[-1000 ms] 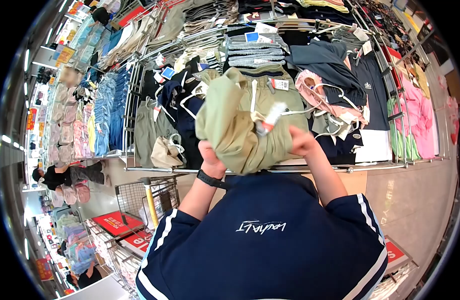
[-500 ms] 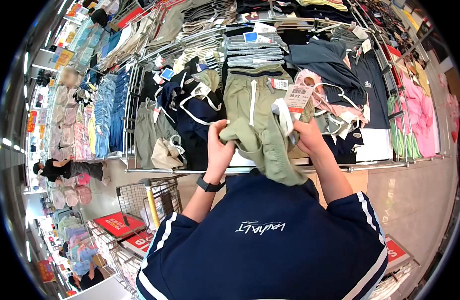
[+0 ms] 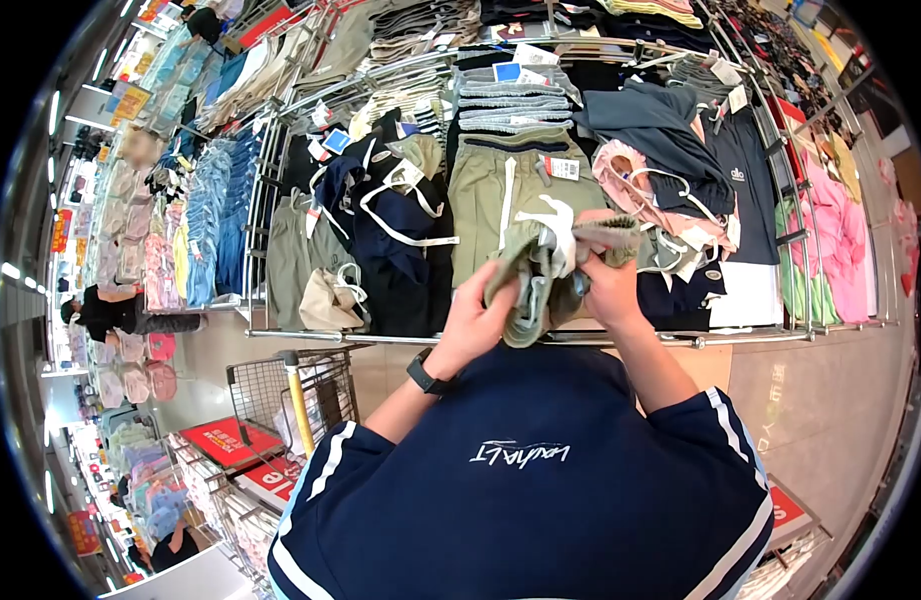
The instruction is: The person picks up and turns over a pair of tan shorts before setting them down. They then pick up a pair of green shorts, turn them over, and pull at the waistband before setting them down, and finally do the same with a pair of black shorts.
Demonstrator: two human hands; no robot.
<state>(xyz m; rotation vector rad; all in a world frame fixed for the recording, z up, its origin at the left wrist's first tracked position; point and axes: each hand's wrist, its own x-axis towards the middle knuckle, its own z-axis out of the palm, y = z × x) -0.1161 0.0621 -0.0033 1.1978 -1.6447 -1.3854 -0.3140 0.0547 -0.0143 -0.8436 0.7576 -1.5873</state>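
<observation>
A shopper in a navy shirt with white stripes stands at a clothing rack, a dark watch on the left wrist. The left hand grips a bunched green garment from one side, thumb and fingers closed on the cloth; the right hand clasps its other side near the waistband. A white drawstring loops up between them. The garment is held at the rack's near edge, by the metal rail; whether it touches the display below cannot be told.

On the rack's surface, green pants lie flat directly beyond the hands, a price tag at the waist. To the left are a crumpled beige piece, gray pants and a navy heap with white cord; to the right, a pink piece lies partly under a slate garment. Behind the green pants rises a folded gray stack.

Left of the shopper, a cart with a yellow bar stands beside a red sign on the glossy floor. Farther off, denim hangs in a row, pink clothes hang at right, and a person in black stands along the left aisle.
</observation>
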